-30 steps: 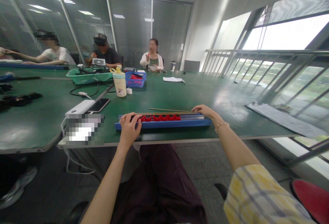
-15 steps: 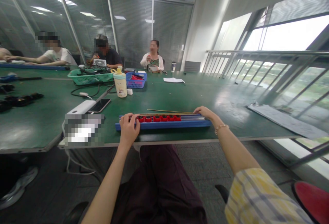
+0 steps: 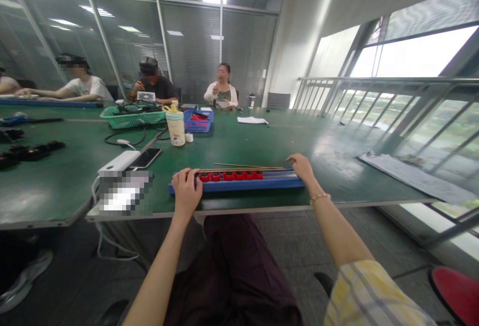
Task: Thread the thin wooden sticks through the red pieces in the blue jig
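A long blue channel-shaped rail point(image 3: 239, 186) lies across the table near its front edge. Several red blocks point(image 3: 227, 176) with dark tops sit in a row inside its left and middle parts. My left hand point(image 3: 187, 189) is closed around the rail's left end, fingers curled over the back edge. At the right end rests my right hand point(image 3: 302, 168), its fingers stretched leftward over the far edge and apart from the sticks. Two thin wooden sticks lie there: one stick point(image 3: 239, 170) along the rail's back edge, another stick point(image 3: 245, 165) slanting just behind it.
On the green table point(image 3: 262, 144) stand a cream bottle point(image 3: 175, 127), a green basket point(image 3: 130, 120) and a blue basket point(image 3: 198, 122). A white power bank point(image 3: 119, 161) and phone point(image 3: 146, 158) lie left; a clipboard point(image 3: 404, 174) lies right. Several people sit across the table.
My right hand has shifted slightly right and come away from the end of the stick. My left hand stays on the rail. The view has tilted a little.
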Demonstrator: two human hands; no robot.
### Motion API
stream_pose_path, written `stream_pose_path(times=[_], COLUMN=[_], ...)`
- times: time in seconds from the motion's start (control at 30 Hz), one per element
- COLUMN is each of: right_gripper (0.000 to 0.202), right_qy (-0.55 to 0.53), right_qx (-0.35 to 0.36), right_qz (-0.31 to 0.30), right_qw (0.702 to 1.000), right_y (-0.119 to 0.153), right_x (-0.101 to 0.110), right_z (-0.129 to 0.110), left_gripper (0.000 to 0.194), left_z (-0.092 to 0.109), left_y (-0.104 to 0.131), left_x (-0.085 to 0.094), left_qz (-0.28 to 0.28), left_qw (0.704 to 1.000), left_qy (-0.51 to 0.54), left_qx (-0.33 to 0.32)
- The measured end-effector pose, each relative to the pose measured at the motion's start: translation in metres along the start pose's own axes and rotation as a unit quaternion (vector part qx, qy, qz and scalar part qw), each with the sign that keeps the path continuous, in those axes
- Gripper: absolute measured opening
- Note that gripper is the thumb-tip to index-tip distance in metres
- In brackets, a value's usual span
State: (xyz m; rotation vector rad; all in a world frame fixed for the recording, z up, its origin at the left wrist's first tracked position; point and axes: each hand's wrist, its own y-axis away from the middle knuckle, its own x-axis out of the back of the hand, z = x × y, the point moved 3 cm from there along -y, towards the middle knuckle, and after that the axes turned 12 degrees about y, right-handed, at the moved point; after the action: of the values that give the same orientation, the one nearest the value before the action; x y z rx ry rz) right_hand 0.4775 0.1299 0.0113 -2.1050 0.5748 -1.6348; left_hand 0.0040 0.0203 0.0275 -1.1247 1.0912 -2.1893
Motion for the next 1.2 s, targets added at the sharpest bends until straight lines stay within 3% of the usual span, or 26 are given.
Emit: stream_pose_path(times=[0.1, 0.2, 0.27, 0.37, 0.5, 0.67, 0.93, 1.2], right_gripper=[0.039, 0.037, 0.036, 0.034, 0.028, 0.028, 0.042, 0.046], right_qy=[-0.020, -0.052, -0.064, -0.062, -0.013, 0.029, 0.036, 0.025], right_qx=[-0.073, -0.157, -0.201, -0.206, -0.179, -0.093, -0.034, -0.026], right_qz=[0.140, 0.239, 0.278, 0.311, 0.301, 0.226, 0.172, 0.154], right_qw=[0.987, 0.957, 0.937, 0.926, 0.937, 0.969, 0.984, 0.987], right_y=[0.018, 0.045, 0.062, 0.078, 0.083, 0.078, 0.075, 0.075], right_x=[0.009, 0.012, 0.012, 0.016, 0.024, 0.020, 0.014, 0.015], right_z=[0.001, -0.002, -0.008, -0.022, -0.043, -0.062, -0.064, -0.066], left_gripper=[0.029, 0.028, 0.028, 0.028, 0.026, 0.023, 0.023, 0.020], left_z=[0.001, 0.002, 0.002, 0.002, 0.002, 0.002, 0.001, 0.002], left_y=[0.000, 0.000, 0.000, 0.000, 0.000, 0.000, 0.000, 0.000], left_x=[0.001, 0.001, 0.001, 0.001, 0.002, 0.003, 0.001, 0.000], left_qz=[0.009, 0.016, 0.021, 0.024, 0.028, 0.027, 0.027, 0.020], left_qw=[1.000, 1.000, 1.000, 1.000, 0.999, 0.999, 0.999, 1.000], left_qy=[-0.003, -0.004, -0.005, -0.003, -0.004, -0.028, -0.011, 0.009], left_qx=[0.006, 0.013, 0.016, 0.017, 0.019, 0.030, 0.019, 0.004])
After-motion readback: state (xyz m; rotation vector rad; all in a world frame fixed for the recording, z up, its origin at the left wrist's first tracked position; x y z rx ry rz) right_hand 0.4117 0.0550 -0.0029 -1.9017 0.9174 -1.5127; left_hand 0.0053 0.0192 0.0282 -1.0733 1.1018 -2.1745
